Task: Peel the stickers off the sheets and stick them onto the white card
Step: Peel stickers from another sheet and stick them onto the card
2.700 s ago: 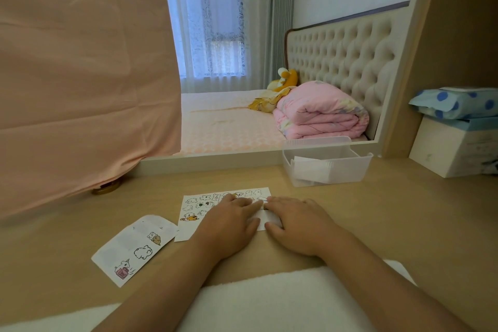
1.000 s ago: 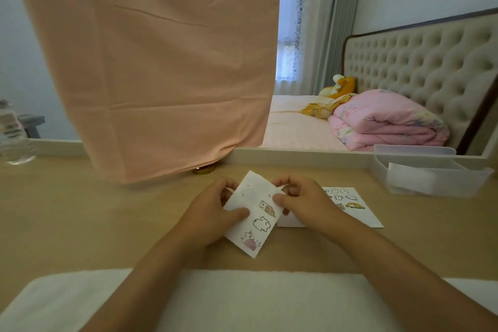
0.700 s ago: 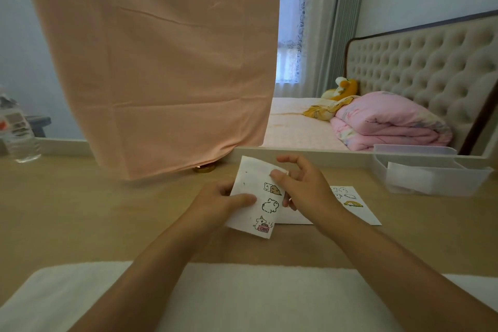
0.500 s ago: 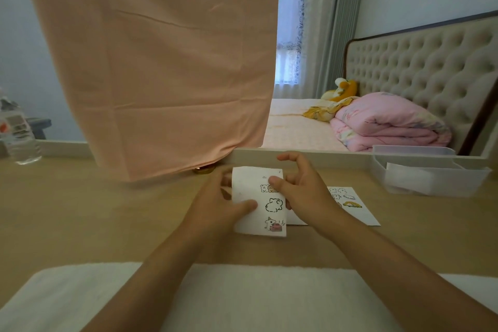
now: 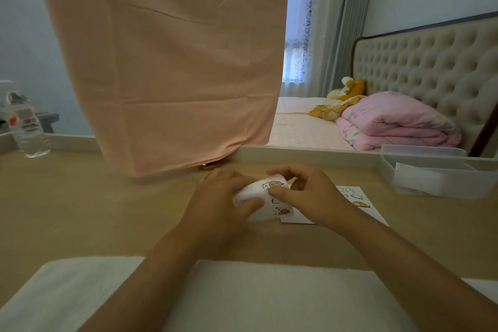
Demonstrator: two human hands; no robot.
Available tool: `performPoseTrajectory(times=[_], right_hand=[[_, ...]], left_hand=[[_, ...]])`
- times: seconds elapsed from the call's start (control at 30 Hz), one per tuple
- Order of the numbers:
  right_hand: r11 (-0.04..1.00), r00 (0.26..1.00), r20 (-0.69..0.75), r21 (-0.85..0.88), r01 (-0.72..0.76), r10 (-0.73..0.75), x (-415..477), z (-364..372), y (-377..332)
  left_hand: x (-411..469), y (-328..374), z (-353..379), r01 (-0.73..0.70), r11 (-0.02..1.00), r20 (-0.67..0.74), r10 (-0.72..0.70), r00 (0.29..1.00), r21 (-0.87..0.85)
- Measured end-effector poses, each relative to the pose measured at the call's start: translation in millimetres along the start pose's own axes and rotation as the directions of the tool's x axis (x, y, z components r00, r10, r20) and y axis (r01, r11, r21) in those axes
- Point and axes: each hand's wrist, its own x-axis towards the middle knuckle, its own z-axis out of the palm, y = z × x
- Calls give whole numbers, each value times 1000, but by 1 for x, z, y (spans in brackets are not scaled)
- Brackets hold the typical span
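Note:
A small white card [image 5: 265, 188] with a few animal stickers is held just above the wooden table, bent into a curve. My left hand [image 5: 218, 202] grips its left side, with the thumb across the front. My right hand [image 5: 310, 197] pinches the card's curled top edge between thumb and forefinger, beside a bear sticker. A larger sticker sheet [image 5: 356, 197] lies flat on the table, partly under my right hand and wrist.
A peach cloth [image 5: 167, 62] hangs down to the table's back edge, with a gold cap [image 5: 210, 166] under its hem. A clear plastic box [image 5: 436, 179] stands at the right, a water bottle [image 5: 27, 129] at the far left. A white towel [image 5: 242, 296] covers the near edge.
Both hands left the large sticker sheet and picked up the small card. It was flat and upright half a second ago; now it is lower and bent over, its top edge curled toward me.

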Motion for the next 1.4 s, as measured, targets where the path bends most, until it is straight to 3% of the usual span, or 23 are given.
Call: performPoseTrajectory(times=[0.13,0.23,0.4,0.53,0.63,0.97,1.23,1.33,1.4], right_hand=[[998,999,6,-25,51,-51,0,0,-1],[970,987,-57,-204,132,-147,-1,-1,0],[758,906,51,-529,382,-421,-2,-5,-3],[603,816,98,-625,495,-569,-3,-4,-8],[545,786,132,-651,528,-604,-2,-4,-10],[544,775,129,-642,541,-618,-4,-4,-8],[563,768,7,-676,476,-640,-5,3,-9],[586,765,-70,-687,428,-641,-4,6,-9],[593,764,-103,-699,400,-637,-4,7,-8]], left_hand=[[0,5,-2,26,999,97,-29,995,27],[1,9,-1,105,994,141,-99,985,-35],[0,7,-2,84,994,123,-75,990,-66],[-2,6,0,41,997,102,-35,994,-62],[-1,8,0,31,998,94,-26,995,-55],[0,9,-1,23,999,99,-26,995,34],[-1,9,6,32,999,-48,-31,998,21],[-2,14,12,86,986,-112,-102,988,-140],[-3,22,13,151,926,-63,-183,981,-345]])
